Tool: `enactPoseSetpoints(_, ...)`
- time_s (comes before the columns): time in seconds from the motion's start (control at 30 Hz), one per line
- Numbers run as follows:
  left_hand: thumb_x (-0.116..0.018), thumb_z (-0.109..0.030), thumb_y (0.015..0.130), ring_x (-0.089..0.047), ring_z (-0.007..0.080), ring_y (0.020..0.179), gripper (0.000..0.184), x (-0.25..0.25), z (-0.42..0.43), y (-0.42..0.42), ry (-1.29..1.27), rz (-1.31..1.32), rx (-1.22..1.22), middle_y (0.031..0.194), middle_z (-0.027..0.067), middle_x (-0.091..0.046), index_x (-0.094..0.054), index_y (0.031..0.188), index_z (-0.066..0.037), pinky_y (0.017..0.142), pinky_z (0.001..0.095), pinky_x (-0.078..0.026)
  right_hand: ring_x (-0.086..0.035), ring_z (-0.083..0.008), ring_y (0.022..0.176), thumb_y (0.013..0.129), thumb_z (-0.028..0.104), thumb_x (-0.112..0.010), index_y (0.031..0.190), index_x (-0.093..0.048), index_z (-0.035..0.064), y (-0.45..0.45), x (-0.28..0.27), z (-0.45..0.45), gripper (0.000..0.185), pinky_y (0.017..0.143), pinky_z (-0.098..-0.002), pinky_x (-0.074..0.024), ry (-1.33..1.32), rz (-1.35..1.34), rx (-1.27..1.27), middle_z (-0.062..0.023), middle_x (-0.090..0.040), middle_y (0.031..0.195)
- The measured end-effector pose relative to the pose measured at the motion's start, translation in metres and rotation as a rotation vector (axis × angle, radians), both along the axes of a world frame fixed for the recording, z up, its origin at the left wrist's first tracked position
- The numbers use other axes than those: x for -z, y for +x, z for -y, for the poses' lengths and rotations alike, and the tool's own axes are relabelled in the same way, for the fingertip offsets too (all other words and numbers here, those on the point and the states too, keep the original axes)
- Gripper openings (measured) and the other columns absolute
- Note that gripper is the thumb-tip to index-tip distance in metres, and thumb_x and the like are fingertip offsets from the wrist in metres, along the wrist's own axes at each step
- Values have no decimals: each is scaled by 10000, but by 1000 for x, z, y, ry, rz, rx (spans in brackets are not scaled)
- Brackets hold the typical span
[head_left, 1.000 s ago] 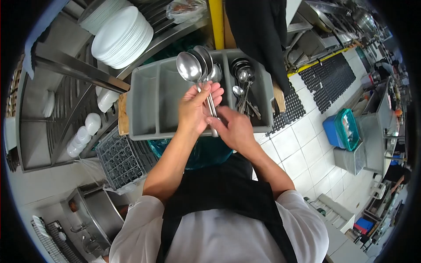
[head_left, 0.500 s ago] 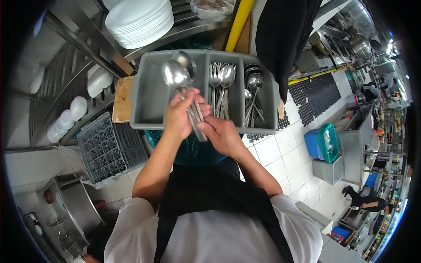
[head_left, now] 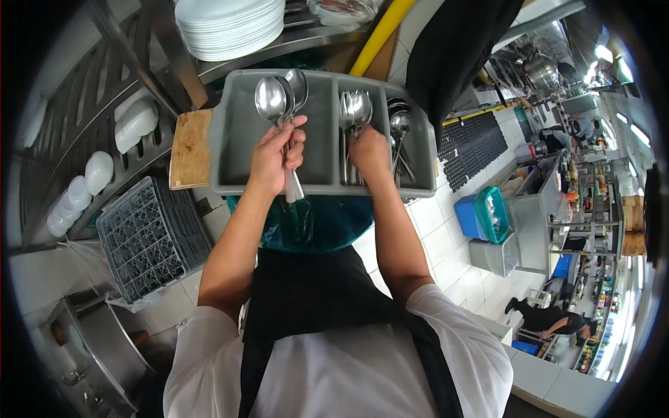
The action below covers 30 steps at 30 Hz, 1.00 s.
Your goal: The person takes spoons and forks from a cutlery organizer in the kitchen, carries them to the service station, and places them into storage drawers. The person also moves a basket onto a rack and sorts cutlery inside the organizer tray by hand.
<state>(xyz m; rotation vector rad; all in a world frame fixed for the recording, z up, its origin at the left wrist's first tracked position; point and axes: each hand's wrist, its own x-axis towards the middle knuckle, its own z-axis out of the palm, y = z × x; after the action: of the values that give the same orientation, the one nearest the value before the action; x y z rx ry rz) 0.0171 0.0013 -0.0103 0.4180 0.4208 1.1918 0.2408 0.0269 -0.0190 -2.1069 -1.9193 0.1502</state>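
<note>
My left hand [head_left: 277, 157] is closed round the handles of several large spoons [head_left: 270, 99], their bowls pointing away from me over the left part of a grey cutlery tray [head_left: 240, 157]. In the tray's middle compartment my right hand [head_left: 369, 150] has its fingers closed at the handles of the forks and spoons [head_left: 361, 108] lying there. Its fingertips are partly hidden, so what it grips cannot be made out. Smaller spoons [head_left: 399, 122] lie in the right compartment.
Stacked white plates [head_left: 230, 28] stand on a metal rack beyond the tray. A wooden board [head_left: 189, 150] juts out at the tray's left. A grey dish rack [head_left: 143, 237] is lower left, a blue bin [head_left: 474, 216] to the right. A person in black [head_left: 550, 318] is farther right.
My right hand has left the spoon handles in my left hand and moved right into the tray's middle compartment. My left hand still holds the spoons. The view has shifted a little.
</note>
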Motion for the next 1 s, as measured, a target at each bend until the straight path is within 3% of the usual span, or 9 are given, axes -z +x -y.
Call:
enactPoseSetpoints(0.13, -493, -203, 1020, -608, 129, 711, 275, -14, 3, 12, -75, -212, -19, 998, 102, -688, -568, 1209, -18, 597, 264, -485, -657, -448, 892, 888, 226, -619, 900, -594, -19, -6, -41, 18, 247, 812, -515, -508, 68, -108, 104, -286, -670, 879)
enactPoseSetpoints(0.17, -509, -211, 1010, -671, 191, 867, 311, -8, 0, 8, -29, -224, 48, 1167, 145, -658, -547, 1253, -22, 731, 310, -543, -654, -445, 870, 886, 220, -627, 888, -614, -9, -2, -42, 18, 230, 775, -510, -497, 95, -135, 99, -274, -664, 836)
enactPoseSetpoints(0.27, -496, -208, 1013, -676, 245, 985, 333, -13, 1, 9, -29, -149, 69, 1210, 171, -640, -511, 1289, -23, 818, 345, -548, -649, -450, 821, 878, 222, -642, 859, -636, -14, -1, -56, 19, 238, 731, -493, -490, 148, -316, 86, -265, -657, 796)
enactPoseSetpoints(0.43, -482, -189, 1014, -653, 301, 1090, 334, -18, 1, 10, -61, -115, 69, 1224, 197, -626, -485, 1301, -19, 889, 389, -540, -493, -52, 624, 886, 177, -690, 869, -657, -22, -12, -68, 30, 203, 574, -254, -400, 190, -731, 51, -18, -587, 643)
enactPoseSetpoints(0.53, -470, -186, 1013, -666, 315, 1048, 281, -13, 2, 12, -32, -105, 54, 1161, 203, -635, -489, 1235, -16, 855, 411, -557, -489, -55, 611, 885, 163, -690, 871, -654, -26, -23, -68, 39, 193, 564, -253, -396, 195, -1085, 19, -6, -600, 657)
enactPoseSetpoints(0.67, -482, -185, 1005, -689, 334, 975, 216, -12, 2, 10, -89, -103, 52, 1057, 195, -646, -497, 1153, -29, 789, 435, -582, -498, -69, 610, 865, 161, -701, 886, -659, -34, -13, -62, 42, 201, 563, -273, -410, 224, -735, 95, -17, -600, 655)
enactPoseSetpoints(0.7, -513, -193, 996, -698, 344, 938, 208, -12, 1, 9, -101, -58, 56, 1038, 195, -651, -503, 1132, -35, 737, 424, -591, -573, -143, 609, 856, 165, -697, 891, -670, -24, -9, -65, 42, 194, 591, -319, -451, 173, -580, 128, -70, -626, 659)
enactPoseSetpoints(0.9, -567, -197, 985, -702, 310, 941, 242, -2, -1, 10, -100, -91, 65, 1054, 173, -670, -554, 1170, -41, 761, 382, -577, -673, -302, 715, 860, 178, -684, 913, -685, 2, 4, -39, 37, 183, 692, -382, -501, 198, -389, 212, -168, -672, 736)
enactPoseSetpoints(1.0, -563, -195, 991, -689, 281, 987, 291, -12, 4, 7, -18, -127, 73, 1115, 150, -662, -555, 1238, -41, 789, 371, -568, -675, -268, 718, 864, 190, -690, 912, -686, -1, -6, -58, 45, 198, 700, -379, -501, 257, -352, 228, -158, -681, 749)
